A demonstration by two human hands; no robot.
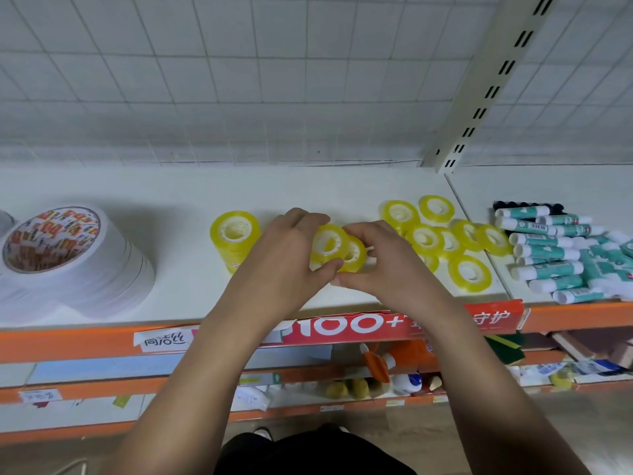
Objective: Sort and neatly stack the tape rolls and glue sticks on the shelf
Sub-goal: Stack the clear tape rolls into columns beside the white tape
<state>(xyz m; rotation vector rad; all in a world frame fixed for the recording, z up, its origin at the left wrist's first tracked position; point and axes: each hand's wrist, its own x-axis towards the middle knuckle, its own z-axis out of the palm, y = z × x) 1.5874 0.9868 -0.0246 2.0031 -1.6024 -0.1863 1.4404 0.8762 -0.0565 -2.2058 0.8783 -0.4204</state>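
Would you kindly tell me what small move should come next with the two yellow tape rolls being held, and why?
Probably shift the two small yellow tape rolls leftward onto the tall stack of yellow tape rolls: the left hand and right hand grip them pressed together, and that stack stands close beside the left hand.
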